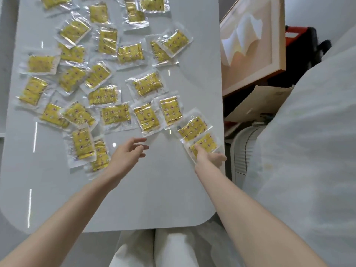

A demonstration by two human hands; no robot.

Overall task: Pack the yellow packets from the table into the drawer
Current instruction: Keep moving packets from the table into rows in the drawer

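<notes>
framed canvas (252,45) above a cardboard flap (258,103), white ribbed appliance (243,149) below

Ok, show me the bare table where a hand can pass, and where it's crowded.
Bare: the near table between the forearms, up to the left hand; and the far strip along the right edge, beyond the packet the right hand touches. Crowded: the left and far side, where packets overlap.

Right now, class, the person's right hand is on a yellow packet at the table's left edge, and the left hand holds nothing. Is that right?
Not quite: the head view shows the right hand on a yellow packet at the right edge of the table, not the left. The left hand does hold nothing.
</notes>
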